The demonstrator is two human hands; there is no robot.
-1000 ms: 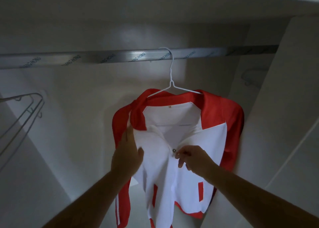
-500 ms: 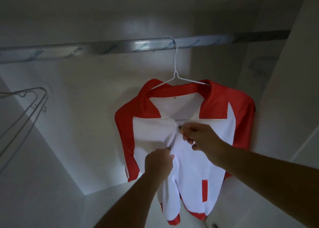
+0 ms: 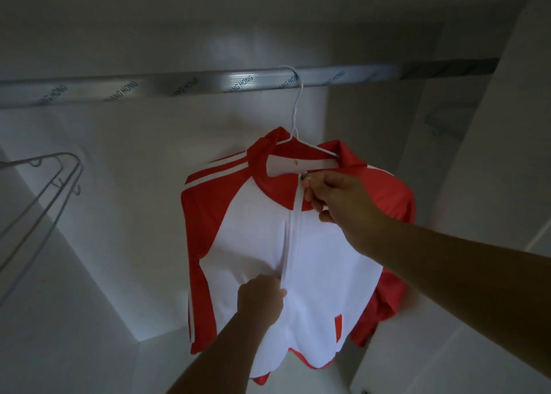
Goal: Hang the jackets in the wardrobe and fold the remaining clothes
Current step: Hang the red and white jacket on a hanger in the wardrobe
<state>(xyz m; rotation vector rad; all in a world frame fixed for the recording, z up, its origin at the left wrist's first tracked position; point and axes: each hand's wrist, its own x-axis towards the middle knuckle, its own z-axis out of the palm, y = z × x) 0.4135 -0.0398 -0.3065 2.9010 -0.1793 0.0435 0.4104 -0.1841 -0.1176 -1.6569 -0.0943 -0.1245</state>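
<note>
- Hangs on a white hanger from the wardrobe rail: red-and-white jacket, zipped nearly to the collar.
- Right hand pinching the zip pull at the collar.
- Left hand closed on the front fabric, low down.
- Best kept taut below while finishing the zip; then release gently to avoid swinging.

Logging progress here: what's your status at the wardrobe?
Right hand pinching zipper pull at collar. Left hand gripping front lower down. Jacket on hanger, on rail. Nothing in the way.
</note>
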